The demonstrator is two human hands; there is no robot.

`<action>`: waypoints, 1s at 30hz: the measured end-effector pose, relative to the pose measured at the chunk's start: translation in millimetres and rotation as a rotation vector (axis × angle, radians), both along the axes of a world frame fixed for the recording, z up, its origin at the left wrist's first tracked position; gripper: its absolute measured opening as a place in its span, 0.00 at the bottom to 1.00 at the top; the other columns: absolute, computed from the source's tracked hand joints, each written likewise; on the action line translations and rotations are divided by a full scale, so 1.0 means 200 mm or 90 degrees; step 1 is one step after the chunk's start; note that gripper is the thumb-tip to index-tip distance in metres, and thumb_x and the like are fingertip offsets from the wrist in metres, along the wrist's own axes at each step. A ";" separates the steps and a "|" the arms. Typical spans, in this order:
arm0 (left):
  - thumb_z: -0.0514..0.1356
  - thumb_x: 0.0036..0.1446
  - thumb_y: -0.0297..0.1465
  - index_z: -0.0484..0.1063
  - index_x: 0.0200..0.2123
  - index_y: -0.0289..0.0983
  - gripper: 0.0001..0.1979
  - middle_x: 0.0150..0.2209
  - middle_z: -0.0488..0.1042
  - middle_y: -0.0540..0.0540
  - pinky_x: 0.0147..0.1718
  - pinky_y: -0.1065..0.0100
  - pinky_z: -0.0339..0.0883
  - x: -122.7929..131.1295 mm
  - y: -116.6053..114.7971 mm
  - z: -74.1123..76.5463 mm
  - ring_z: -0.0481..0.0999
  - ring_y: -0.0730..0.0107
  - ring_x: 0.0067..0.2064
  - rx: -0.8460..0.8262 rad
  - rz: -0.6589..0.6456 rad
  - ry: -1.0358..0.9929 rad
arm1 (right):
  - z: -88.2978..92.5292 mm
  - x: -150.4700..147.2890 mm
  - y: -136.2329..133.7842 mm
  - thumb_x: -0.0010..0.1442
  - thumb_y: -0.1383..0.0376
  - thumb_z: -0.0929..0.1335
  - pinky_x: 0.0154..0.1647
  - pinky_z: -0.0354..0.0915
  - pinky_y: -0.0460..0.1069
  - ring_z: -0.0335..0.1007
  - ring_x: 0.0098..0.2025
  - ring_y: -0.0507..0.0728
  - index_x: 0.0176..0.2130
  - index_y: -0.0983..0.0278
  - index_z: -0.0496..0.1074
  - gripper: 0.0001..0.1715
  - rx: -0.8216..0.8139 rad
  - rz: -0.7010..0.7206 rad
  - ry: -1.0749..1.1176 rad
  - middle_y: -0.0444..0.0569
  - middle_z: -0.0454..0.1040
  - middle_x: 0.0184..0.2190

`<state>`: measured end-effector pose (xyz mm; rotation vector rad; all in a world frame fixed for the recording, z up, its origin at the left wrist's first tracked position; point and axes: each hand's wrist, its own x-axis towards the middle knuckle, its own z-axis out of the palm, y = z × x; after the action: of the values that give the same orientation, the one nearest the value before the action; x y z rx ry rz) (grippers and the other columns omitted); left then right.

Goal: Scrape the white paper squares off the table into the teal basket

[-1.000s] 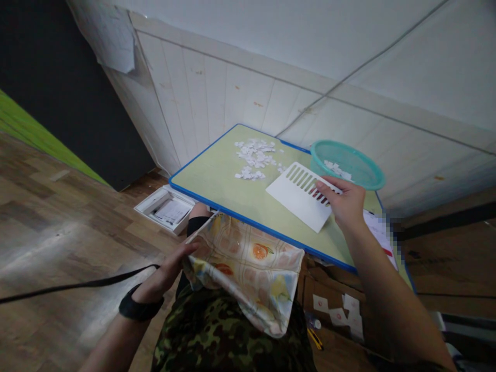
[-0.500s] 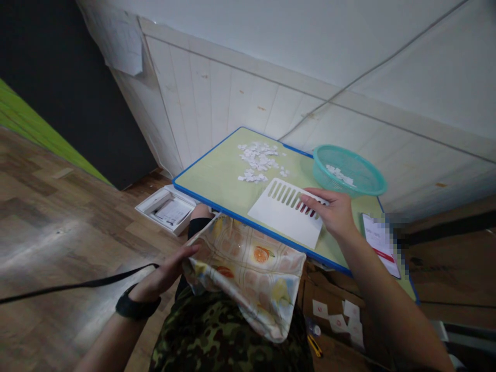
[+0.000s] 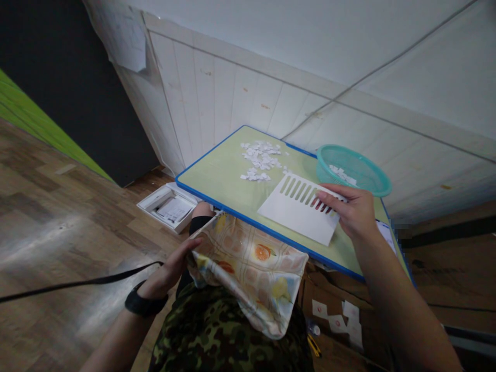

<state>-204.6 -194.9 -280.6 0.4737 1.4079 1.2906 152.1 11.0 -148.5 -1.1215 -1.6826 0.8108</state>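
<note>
My right hand [image 3: 352, 209] pinches the upper right part of a white slotted sheet [image 3: 298, 214], which has a row of long slots along its far side. The sheet lies over the front part of the small table [image 3: 217, 170], left of my hand; I cannot tell whether it touches the tabletop. My left hand [image 3: 176, 266] is closed on the left edge of a fruit-printed cloth [image 3: 263, 268], which spreads across my lap below the table's front edge. Beyond the sheet lies a loose pile of small white paper pieces [image 3: 261, 157].
A turquoise plastic basket [image 3: 354, 188] with white pieces inside stands at the right back. A phone [image 3: 385, 232] is partly hidden behind my right arm. On the floor are an open white box [image 3: 149, 204], several cards [image 3: 337, 324] and a yellow-handled tool [image 3: 314, 346].
My right hand has moved to the right with the slotted sheet, and my arm now covers more of the phone. My left hand keeps hold of the cloth.
</note>
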 end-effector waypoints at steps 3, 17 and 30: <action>0.71 0.49 0.49 0.88 0.39 0.40 0.21 0.47 0.88 0.43 0.64 0.49 0.64 -0.01 0.00 -0.02 0.73 0.36 0.64 0.006 -0.017 -0.025 | 0.02 0.08 0.11 0.50 0.50 0.80 0.33 0.76 0.55 0.81 0.31 0.62 0.41 0.59 0.85 0.22 0.132 -0.113 -0.032 0.50 0.85 0.34; 0.69 0.54 0.51 0.86 0.47 0.43 0.24 0.58 0.82 0.42 0.69 0.47 0.55 -0.07 -0.01 -0.06 0.65 0.39 0.70 0.021 -0.088 -0.028 | -0.07 0.02 0.17 0.59 0.56 0.74 0.38 0.76 0.54 0.83 0.36 0.61 0.44 0.60 0.85 0.16 0.263 -0.102 -0.181 0.49 0.86 0.38; 0.69 0.54 0.51 0.86 0.47 0.41 0.24 0.48 0.87 0.41 0.65 0.47 0.62 -0.01 0.02 0.02 0.72 0.36 0.66 0.004 -0.070 -0.035 | -0.01 -0.03 0.02 0.59 0.59 0.75 0.37 0.78 0.52 0.84 0.36 0.61 0.42 0.56 0.86 0.11 0.271 0.016 -0.181 0.47 0.85 0.40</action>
<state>-206.5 -190.1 -276.9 0.5084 1.3141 1.2113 146.1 14.5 -150.2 -0.9460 -1.9892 0.2886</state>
